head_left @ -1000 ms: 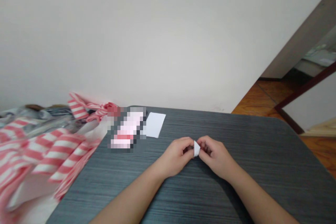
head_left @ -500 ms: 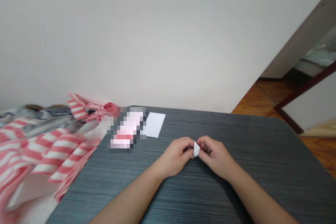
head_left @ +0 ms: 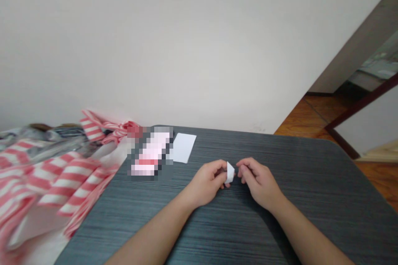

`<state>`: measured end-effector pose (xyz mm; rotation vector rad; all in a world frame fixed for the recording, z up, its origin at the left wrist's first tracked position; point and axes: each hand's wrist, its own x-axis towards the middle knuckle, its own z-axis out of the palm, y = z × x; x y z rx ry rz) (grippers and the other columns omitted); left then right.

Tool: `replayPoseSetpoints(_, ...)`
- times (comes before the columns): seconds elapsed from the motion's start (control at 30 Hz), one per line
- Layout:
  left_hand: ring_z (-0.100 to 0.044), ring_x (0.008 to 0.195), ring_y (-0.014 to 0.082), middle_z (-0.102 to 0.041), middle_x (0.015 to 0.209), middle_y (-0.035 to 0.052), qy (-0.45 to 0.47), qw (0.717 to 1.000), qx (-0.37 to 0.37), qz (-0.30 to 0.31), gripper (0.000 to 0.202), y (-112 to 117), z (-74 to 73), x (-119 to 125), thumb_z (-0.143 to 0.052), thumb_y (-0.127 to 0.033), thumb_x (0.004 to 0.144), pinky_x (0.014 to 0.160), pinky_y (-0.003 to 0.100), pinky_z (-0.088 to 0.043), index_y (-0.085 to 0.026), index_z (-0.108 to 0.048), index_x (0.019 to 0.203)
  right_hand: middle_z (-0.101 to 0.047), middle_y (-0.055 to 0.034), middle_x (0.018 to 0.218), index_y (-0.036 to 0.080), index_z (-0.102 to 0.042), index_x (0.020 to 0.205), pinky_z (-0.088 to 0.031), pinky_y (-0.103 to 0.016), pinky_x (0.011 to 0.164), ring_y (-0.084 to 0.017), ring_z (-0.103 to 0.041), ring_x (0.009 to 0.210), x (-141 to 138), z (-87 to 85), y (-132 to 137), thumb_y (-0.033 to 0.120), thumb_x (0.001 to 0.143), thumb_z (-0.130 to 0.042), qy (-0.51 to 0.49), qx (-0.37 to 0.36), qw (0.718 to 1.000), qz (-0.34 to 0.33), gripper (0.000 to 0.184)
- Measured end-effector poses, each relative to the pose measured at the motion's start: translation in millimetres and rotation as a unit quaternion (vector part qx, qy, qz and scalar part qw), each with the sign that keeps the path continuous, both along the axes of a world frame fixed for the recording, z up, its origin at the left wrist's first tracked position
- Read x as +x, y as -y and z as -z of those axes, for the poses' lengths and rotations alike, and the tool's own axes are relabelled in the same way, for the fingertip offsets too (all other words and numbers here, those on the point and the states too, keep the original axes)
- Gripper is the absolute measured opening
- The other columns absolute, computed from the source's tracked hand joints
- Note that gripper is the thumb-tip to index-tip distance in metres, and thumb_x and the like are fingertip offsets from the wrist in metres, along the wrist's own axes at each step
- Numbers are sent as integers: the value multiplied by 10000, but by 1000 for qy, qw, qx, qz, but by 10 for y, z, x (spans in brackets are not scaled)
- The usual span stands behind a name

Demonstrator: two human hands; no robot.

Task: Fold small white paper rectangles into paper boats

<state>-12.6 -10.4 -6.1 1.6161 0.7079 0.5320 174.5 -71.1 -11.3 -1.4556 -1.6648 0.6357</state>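
Note:
My left hand (head_left: 207,184) pinches a small folded piece of white paper (head_left: 230,172) between thumb and fingers, just above the dark table (head_left: 205,232). The paper has a slanted upper edge and a pointed top; its left part is hidden by the fingers. Just to the right, my right hand (head_left: 260,183) is closed, with its thumb against the curled fingers and nothing visible in them. A narrow gap separates its fingertips from the paper.
A white paper stack or sheet (head_left: 184,148) lies farther back on the table, beside a pixelated pink-and-white object (head_left: 151,151). Red-and-white striped cloth (head_left: 70,178) is heaped at the left. A pale wall (head_left: 199,49) rises behind the table; wooden floor (head_left: 298,116) shows at the right.
My right hand has let go of the folded paper and moved slightly right, opening a gap. The paper stays in my left hand, shifted a little left.

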Motion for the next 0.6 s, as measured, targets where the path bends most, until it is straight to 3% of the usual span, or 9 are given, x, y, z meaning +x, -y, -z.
replayPoseSetpoints(0.1,-572,700,121,-639,760,-1,-19,999,48,2,153,-5,-8,-6,-489,-139,859,658,220,-437,-165,-638,836,-644,-26,794,201,-607,997,-473,-276,671,-161,-611,706,0,8,-2,210,943,-479,-3,21,1000,3,140)
replayPoseSetpoints(0.27,-541,738,131,-636,798,5,-36,990,136,0,82,-7,-34,-8,-601,-199,839,681,233,-408,-168,-669,804,-611,-38,819,204,-639,1007,-470,-268,643,-167,-593,721,-30,-49,-15,204,897,-568,8,57,997,-55,130)
replayPoseSetpoints(0.43,-530,659,115,-623,791,10,-18,997,60,-36,139,7,10,7,-586,-267,875,606,220,-415,-161,-665,921,-638,-46,826,201,-660,930,-467,-273,670,-172,-609,742,-25,-107,-12,173,909,-554,26,71,996,-42,111)
replayPoseSetpoints(0.6,-524,607,98,-613,811,6,48,993,-4,-112,169,-2,75,35,-559,-269,889,566,211,-433,-156,-621,1000,-669,-35,808,203,-666,923,-477,-266,665,-167,-618,721,24,-40,-7,195,909,-576,37,78,996,-14,91)
